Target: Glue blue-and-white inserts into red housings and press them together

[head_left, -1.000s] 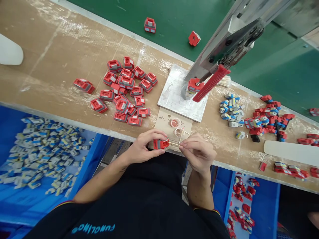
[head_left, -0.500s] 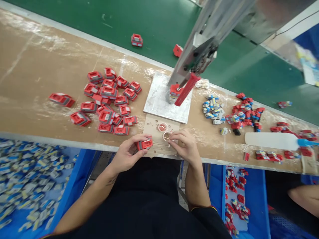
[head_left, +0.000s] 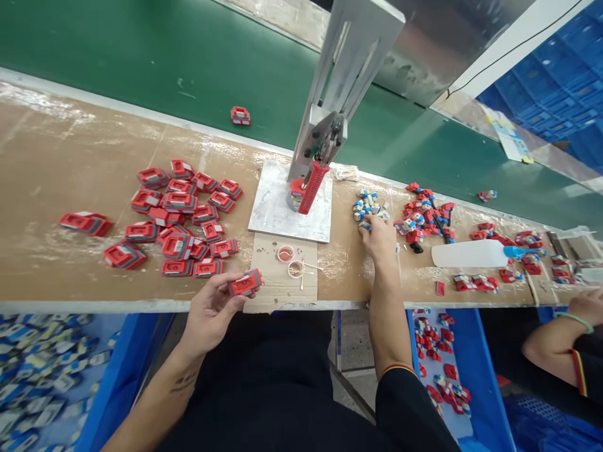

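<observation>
My left hand (head_left: 210, 311) holds a red and grey plastic toy part (head_left: 245, 284) above the bench's front edge, its hollow side facing up. My right hand (head_left: 380, 242) is at the near edge of a pile of small blue, white and yellow parts (head_left: 368, 204). Its fingers are bent together there, and whatever lies between the fingertips is hidden. Between my hands, a cardboard piece (head_left: 264, 295) bears two small round cups, one with reddish contents (head_left: 285, 253) and one pale (head_left: 296, 270). Thin cotton swabs (head_left: 311, 267) rest in and beside the pale cup.
A hand press with a red handle (head_left: 313, 188) stands on a metal plate (head_left: 268, 213). Red parts (head_left: 179, 201) lie heaped at left, red-blue assemblies (head_left: 424, 213) and a white bottle (head_left: 471, 253) at right. Blue bins (head_left: 134, 351) sit below. A co-worker's arm (head_left: 556, 339) shows at far right.
My right hand has left the pale cup and moved right to the pile of small parts; a swab now stays in the cup. My left hand still holds the red part. The view has shifted.
</observation>
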Available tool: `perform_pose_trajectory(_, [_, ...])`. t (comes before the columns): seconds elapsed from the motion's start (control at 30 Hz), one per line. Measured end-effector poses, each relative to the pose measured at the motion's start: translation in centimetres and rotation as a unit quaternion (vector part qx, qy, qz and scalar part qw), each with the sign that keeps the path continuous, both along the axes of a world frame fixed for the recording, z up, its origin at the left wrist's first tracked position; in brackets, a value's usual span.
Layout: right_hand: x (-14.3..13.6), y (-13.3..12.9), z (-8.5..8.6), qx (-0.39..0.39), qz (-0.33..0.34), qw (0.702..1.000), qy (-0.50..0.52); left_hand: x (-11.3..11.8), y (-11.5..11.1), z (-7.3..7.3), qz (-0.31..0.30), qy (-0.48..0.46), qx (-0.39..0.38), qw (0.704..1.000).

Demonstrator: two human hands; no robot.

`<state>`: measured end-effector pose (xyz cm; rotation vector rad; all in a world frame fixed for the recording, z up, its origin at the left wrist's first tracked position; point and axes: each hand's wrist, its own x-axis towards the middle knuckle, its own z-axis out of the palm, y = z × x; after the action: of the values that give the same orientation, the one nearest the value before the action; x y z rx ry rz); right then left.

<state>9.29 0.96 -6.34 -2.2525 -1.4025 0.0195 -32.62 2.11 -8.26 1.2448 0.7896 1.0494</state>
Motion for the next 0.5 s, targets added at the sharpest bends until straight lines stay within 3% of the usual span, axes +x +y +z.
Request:
perform_pose_trajectory(0.13, [-2.3, -2.7, 0.2, 0.048, 0.024, 0.998, 0.039, -0.5, -0.6, 0.7, -0.001, 0.002, -0.027, 1.0])
perform_pose_trajectory(0.2, [-4.6, -4.7, 0.4, 0.119, 0.058, 0.985, 0.112, -0.3, -0.5, 1.0, -0.025, 0.0, -0.035, 0.999])
perform_pose_trajectory(0.3, [-9.3, -7.0, 0.7, 0.262, 0.12, 0.915, 0.283, 0.9, -0.2, 1.4, -0.066, -0.012, -0.052, 0.996])
perform_pose_trajectory(0.4, [-13.1, -9.2, 1.1, 0.296, 0.122, 0.876, 0.361, 2.3, -1.1, 1.7, -0.1, -0.039, -0.074, 0.992])
perform_pose_trajectory(0.5, [-11.9, -10.8, -0.4, 0.277, 0.089, 0.863, 0.413, 4.2, -1.9, 0.9, -0.104, -0.074, -0.095, 0.987])
